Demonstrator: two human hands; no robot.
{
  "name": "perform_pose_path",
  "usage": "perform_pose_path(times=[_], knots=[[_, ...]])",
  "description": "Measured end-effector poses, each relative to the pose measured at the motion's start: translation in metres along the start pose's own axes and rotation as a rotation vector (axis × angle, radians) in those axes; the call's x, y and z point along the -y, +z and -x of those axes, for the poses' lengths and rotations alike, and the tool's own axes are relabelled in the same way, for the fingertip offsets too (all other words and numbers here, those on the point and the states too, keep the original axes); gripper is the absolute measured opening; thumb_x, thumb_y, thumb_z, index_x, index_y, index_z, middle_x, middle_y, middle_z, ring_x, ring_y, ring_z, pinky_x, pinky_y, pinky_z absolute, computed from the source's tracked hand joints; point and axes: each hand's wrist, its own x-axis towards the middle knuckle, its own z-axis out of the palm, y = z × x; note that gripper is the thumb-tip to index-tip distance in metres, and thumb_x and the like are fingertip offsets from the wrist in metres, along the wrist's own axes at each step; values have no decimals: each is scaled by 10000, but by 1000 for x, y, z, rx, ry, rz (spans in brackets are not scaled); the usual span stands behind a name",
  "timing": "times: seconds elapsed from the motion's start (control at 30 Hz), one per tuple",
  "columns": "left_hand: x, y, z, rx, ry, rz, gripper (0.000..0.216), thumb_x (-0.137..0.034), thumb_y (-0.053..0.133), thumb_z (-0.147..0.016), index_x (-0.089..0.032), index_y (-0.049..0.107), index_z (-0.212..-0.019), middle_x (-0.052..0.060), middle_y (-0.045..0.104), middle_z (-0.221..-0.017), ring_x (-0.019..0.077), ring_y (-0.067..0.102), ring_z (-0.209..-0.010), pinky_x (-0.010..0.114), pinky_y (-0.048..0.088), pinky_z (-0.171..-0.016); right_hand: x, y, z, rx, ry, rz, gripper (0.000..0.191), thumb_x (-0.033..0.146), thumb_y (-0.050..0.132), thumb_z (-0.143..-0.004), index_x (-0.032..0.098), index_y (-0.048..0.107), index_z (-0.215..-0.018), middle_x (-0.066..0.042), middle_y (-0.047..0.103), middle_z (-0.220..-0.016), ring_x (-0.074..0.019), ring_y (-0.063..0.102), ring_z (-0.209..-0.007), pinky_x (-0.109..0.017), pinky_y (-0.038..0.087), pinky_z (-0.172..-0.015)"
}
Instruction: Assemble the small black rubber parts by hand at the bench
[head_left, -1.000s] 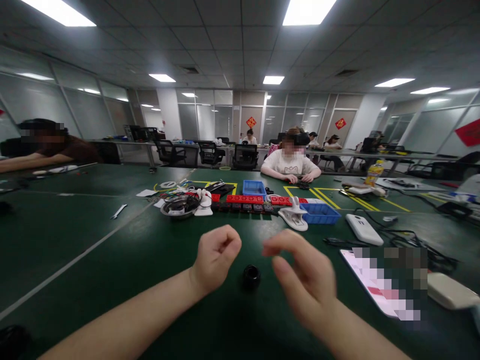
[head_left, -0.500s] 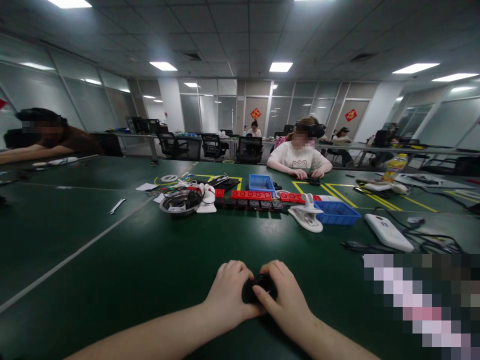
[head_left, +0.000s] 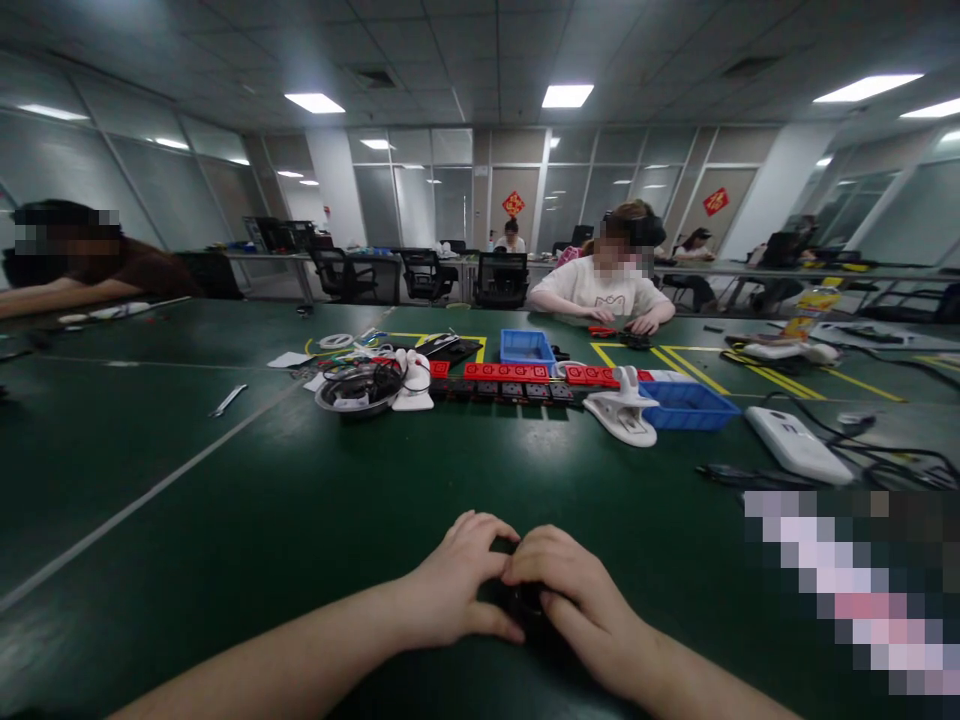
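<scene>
A small black rounded object rests low over the green table, mostly covered by fingers, so its exact kind does not show. My right hand wraps around it, fingers over the top and thumb on the near side. To its left, my left hand is open, with thumb and fingers spread apart. Its fingertips come close to the black object and to my right fingers; whether they touch it I cannot tell.
Beyond my hands lie a metal bowl of cables, red-and-black socket strips, a white clip-on base and a blue bin. At right sits a white device with cables. A wrench lies left. A co-worker sits opposite.
My left hand has loosened from the black object, its thumb and fingers parting. My right fingers have come further over its top. The view has tilted down slightly.
</scene>
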Motion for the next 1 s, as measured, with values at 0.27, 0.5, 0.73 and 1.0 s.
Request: perform_pose_path(times=[0.27,0.5,0.73,1.0], knots=[[1,2,3,78,6,-20,659,-468,705,-661,-318,442,-1246,38,372,-1356,295,296,-1250,552,135,-1042,10,3,2,44,-30,32,293,401,422,-874,208,591,-1016,-80,538,-1069,-221,457,-1053,-397,366,-913],[-14,11,9,-116,-126,-68,940,-623,709,-494,-187,386,-1261,121,415,-1289,319,340,-1207,574,106,-1048,5,7,10,-151,102,211,444,559,418,-834,172,484,-1041,-89,527,-979,-225,490,-906,-387,408,-801],[-34,22,7,-278,-158,-228,471,-488,659,-607,-172,557,-942,60,528,-973,270,463,-1009,526,97,-1066,7,17,7,-135,252,411,250,415,534,-778,172,481,-810,-46,497,-792,-197,453,-734,-344,393,-666],[-20,16,4,-218,-64,-85,417,-315,734,-539,-184,594,-910,31,502,-977,218,467,-948,406,325,-969,15,13,6,-63,176,355,160,180,507,-705,159,549,-858,-59,507,-834,-206,463,-794,-378,388,-718]])
